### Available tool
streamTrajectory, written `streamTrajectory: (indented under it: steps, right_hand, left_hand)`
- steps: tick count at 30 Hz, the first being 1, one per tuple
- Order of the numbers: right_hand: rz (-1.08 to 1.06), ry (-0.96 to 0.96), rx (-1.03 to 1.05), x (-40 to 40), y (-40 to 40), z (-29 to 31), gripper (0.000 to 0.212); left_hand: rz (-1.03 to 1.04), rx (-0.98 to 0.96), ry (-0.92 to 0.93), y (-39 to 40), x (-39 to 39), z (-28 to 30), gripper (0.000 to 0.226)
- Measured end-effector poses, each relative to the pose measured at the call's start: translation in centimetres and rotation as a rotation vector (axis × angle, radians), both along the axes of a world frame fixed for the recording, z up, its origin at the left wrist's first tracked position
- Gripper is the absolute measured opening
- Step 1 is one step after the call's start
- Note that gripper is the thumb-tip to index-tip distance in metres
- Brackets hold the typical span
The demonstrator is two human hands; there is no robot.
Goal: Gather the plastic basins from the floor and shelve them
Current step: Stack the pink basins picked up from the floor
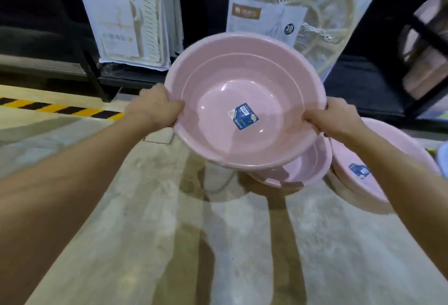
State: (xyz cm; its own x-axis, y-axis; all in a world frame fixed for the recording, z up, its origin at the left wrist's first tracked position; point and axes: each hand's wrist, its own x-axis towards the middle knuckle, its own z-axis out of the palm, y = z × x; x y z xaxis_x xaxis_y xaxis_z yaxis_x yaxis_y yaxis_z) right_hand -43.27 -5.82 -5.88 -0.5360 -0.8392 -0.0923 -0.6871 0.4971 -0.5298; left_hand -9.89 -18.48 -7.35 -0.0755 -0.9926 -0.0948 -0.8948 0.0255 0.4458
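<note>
Inside the held pink basin (218,81), a blue label (243,116) reads "MODERN".

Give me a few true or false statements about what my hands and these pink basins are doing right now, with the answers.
1. Both hands grip one pink basin by its rim. True: the left hand and right hand hold the held basin at opposite sides.
2. The held basin carries a blue label inside. True: the label sits on its bottom.
3. No basins remain on the floor. False: a second basin and a third basin lie below and to the right.
4. The held basin is green. False: it is pink.
</note>
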Motion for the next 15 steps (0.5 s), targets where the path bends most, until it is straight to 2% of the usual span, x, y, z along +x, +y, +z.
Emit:
streamTrajectory:
  steps: [3,6,11,15]
  right_hand:
    - [-0.095,0.017,0.015,-3.5,1.3,0.2,0.022]
    - [-0.137,0.013,0.037,-6.2,2.5,-1.0,0.024]
    - [-0.16,0.005,0.118,-9.5,2.5,-5.0,0.039]
    - [-0.209,0.011,0.196,-10.7,2.4,-9.1,0.032]
  left_hand:
    - [-0.053,0.041,0.05,-0.4,-4.9,0.0,0.056]
    - [-0.095,0.06,0.03,-0.4,-8.2,-1.5,0.046]
    - [-0.165,0.101,-0.012,-1.1,-11.3,-5.7,0.036]
    - [-0.168,0.11,-0.089,-1.5,-13.1,-9.3,0.03]
